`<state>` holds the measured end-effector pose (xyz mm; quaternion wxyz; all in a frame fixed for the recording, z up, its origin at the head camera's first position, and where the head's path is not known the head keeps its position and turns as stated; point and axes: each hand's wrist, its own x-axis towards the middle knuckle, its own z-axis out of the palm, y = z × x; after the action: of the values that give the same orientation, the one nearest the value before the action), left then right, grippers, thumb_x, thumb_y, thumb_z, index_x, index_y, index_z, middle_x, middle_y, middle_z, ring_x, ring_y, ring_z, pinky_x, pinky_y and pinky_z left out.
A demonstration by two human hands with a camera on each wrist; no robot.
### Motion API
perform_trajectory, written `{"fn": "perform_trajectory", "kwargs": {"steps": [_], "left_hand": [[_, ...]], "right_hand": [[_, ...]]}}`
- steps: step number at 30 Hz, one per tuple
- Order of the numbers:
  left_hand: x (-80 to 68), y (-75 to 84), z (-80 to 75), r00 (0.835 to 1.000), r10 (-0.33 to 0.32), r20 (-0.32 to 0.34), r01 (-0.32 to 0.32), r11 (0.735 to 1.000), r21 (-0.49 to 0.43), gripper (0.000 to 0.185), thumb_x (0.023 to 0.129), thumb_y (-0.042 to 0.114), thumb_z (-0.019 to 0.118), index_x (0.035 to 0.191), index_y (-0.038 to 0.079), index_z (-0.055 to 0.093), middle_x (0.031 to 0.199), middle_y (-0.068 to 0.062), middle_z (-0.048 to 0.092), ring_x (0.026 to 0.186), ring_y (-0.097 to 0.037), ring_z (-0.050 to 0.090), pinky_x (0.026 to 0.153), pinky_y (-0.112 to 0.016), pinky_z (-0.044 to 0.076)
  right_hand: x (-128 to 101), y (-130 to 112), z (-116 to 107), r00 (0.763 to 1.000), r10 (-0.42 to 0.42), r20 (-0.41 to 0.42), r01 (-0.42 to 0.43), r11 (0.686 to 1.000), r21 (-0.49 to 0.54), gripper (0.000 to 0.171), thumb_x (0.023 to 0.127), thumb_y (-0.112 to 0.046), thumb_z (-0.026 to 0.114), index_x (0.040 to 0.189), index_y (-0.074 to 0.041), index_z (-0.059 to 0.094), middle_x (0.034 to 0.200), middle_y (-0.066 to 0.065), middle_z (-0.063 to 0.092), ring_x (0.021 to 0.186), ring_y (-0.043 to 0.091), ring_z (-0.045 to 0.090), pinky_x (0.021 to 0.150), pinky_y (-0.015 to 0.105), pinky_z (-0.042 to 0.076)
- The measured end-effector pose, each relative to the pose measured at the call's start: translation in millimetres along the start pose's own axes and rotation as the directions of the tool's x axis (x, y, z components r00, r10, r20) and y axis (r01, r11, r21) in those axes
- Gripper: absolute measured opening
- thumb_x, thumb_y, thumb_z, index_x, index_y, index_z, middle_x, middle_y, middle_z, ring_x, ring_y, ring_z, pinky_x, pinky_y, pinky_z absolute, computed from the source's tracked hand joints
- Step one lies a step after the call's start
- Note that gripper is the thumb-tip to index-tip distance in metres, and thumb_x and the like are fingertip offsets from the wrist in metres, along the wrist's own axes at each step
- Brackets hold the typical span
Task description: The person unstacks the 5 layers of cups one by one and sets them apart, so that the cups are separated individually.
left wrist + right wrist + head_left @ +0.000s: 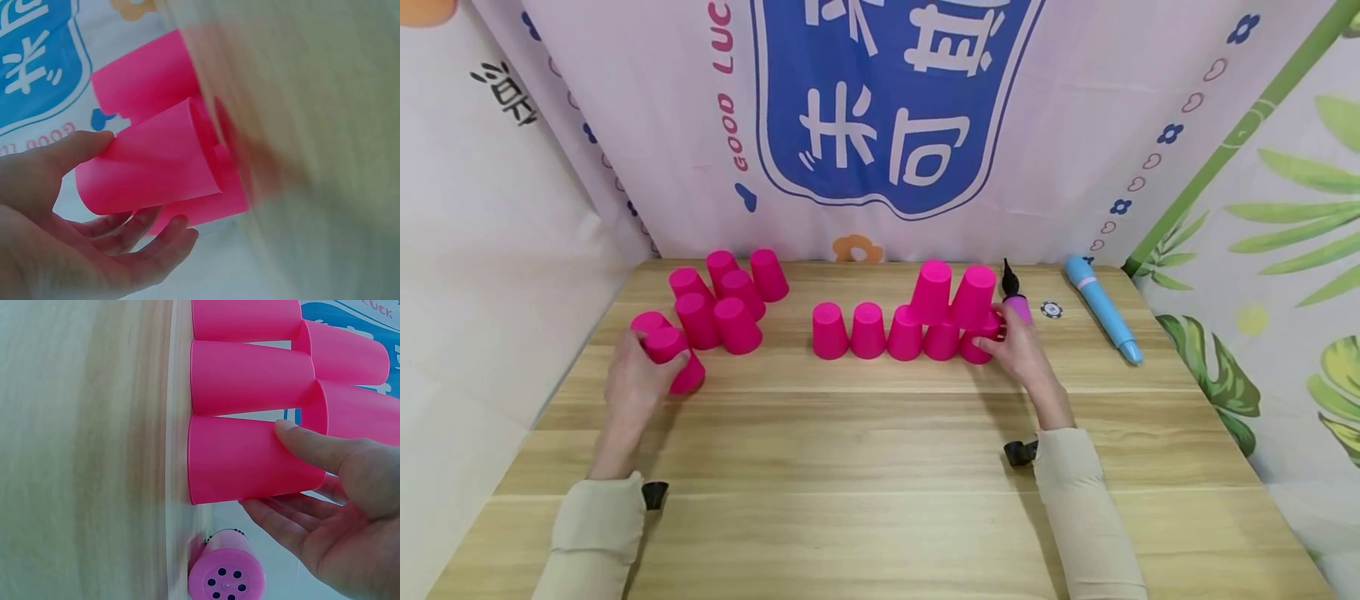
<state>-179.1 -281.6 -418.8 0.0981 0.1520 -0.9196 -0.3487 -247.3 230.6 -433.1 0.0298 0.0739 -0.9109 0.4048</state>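
At the left, my left hand (638, 371) grips a bright pink cup (147, 164), upside down, with the thumb on one side and fingers on the other. Its rim is off the table in the left wrist view. More upside-down pink cups (739, 325) stand close beyond that hand. Right of the middle, my right hand (1021, 348) holds the end cup (250, 459) of a row of upside-down pink cups (868, 332), thumb and fingers on opposite sides. Two cups (932, 292) sit on top of the row's right part, bridging the cups below.
Beyond the right hand lies a purple cylinder with a black tip (1017, 304), its holed end (226, 578) showing in the right wrist view. A poker chip (1052, 309) and a blue pen-shaped object (1103, 310) lie farther right. Printed cloth (685, 100) hangs behind the wooden table (850, 483).
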Motion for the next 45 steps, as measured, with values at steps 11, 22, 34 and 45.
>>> {"fn": "perform_trajectory", "kwargs": {"steps": [11, 22, 34, 45], "left_hand": [[7.6, -10.8, 9.0, 1.000, 0.003, -0.008, -0.003, 0.999, -0.045, 0.063, 0.091, 0.022, 0.062, 0.132, -0.012, 0.029, 0.128, -0.034, 0.041, 0.114, -0.050, 0.045, 0.095, -0.060, 0.040], [13.9, -13.7, 9.8, 1.000, -0.006, 0.023, 0.007, 0.999, -0.045, 0.066, 0.092, 0.023, 0.063, 0.134, -0.013, 0.027, 0.130, -0.035, 0.039, 0.117, -0.051, 0.042, 0.096, -0.060, 0.039], [-3.8, -7.5, -7.9, 0.998, 0.052, 0.042, -0.050, 0.998, -0.037, 0.076, 0.088, 0.019, 0.069, 0.139, -0.016, 0.024, 0.131, -0.039, 0.036, 0.119, -0.054, 0.038, 0.097, -0.063, 0.035], [-14.4, 98.1, 23.6, 0.876, 0.431, -0.216, -0.466, 0.871, -0.156, 0.057, 0.084, 0.009, 0.073, 0.131, -0.005, 0.044, 0.126, -0.023, 0.045, 0.110, -0.035, 0.045, 0.090, -0.048, 0.043]], "right_hand": [[-1.4, -0.8, 2.1, 1.000, -0.005, 0.002, 0.005, 1.000, 0.012, 0.063, 0.086, -0.008, 0.072, 0.138, 0.005, 0.039, 0.124, 0.023, 0.052, 0.111, 0.039, 0.056, 0.093, 0.048, 0.049], [-0.9, -2.7, 2.2, 1.000, -0.019, 0.004, 0.019, 1.000, 0.001, 0.062, 0.086, -0.008, 0.072, 0.137, 0.005, 0.039, 0.123, 0.024, 0.054, 0.110, 0.039, 0.056, 0.093, 0.048, 0.049], [0.2, -1.1, 3.2, 1.000, -0.021, 0.012, 0.021, 1.000, -0.011, 0.062, 0.086, -0.009, 0.072, 0.137, 0.005, 0.039, 0.124, 0.024, 0.054, 0.111, 0.039, 0.057, 0.093, 0.047, 0.049], [-0.9, -1.0, 0.2, 1.000, -0.007, 0.004, 0.007, 1.000, 0.020, 0.063, 0.086, -0.008, 0.072, 0.138, 0.006, 0.039, 0.124, 0.025, 0.053, 0.111, 0.040, 0.056, 0.094, 0.048, 0.048]]}}
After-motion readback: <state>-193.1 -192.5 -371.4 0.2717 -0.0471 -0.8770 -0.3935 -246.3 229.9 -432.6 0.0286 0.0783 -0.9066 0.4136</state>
